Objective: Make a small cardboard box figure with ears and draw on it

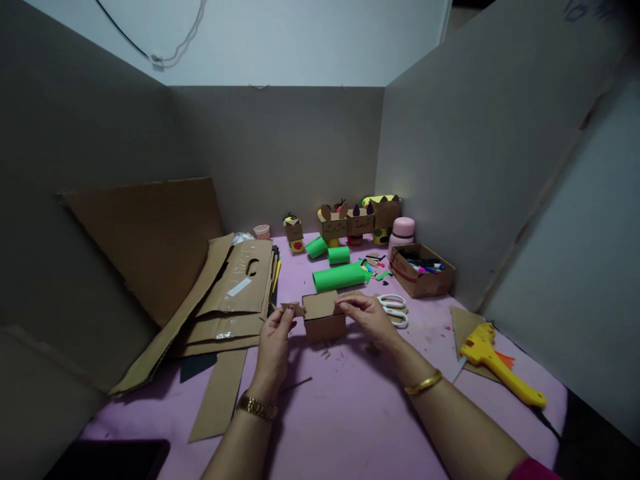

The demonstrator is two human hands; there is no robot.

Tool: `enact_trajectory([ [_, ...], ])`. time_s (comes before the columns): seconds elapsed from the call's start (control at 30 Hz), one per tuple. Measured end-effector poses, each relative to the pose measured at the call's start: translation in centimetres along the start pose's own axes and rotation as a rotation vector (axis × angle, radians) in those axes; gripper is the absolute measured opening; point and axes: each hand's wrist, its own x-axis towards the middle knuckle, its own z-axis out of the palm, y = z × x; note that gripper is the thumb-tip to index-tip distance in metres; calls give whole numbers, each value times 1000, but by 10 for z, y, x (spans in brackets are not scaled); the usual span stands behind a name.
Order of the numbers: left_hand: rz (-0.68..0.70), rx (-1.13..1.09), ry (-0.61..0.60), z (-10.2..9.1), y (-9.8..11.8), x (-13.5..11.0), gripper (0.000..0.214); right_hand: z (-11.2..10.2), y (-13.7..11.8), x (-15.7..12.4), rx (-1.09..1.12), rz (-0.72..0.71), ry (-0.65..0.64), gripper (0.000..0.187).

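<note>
Panels of matt grey board (275, 153) stand upright beyond and to both sides of the hands, probably to close off the workspace. Beneath the grip spreads a table covered in pinkish-purple cloth (350, 413). Far left of the left hand, a broad brown cardboard sheet (160, 233) leans up, perhaps to save flat room; nearer that hand lies a stack of flattened brown cardboard (235, 287). Beyond the fingers, a row of brown cardboard-headed figures (334, 229) lines the back, seemingly out of the way. To the right of the right hand, a yellow plastic glue gun (493, 359) rests partly on a tan cardboard scrap (461, 323), perhaps to shield the cloth, though its pale tip seems to reach past. Between the hands sits a small closed brown cardboard box (325, 328), resting on the cloth, which likely steadies it. Just beside the right hand lie white-handled scissors (395, 312), within easy reach. The right hand (369, 317) has its fingertips drawn narrow at the box's right top edge; whether they pinch anything I cannot tell. The left hand (276, 333) pinches a little brown cardboard piece (299, 309) near the box's left edge, thumb against fingers, presumably for fine control.
</note>
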Motion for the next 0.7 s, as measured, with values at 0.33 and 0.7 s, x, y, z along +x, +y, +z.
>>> enact_trajectory([
  [0.33,-25,13,-95,3,25,-12,23,-9,-21,-1,58,133,-35,36],
  [0.7,-407,220,-537,2,6,-113,27,-27,-31,-98,-151,445,-495,29],
])
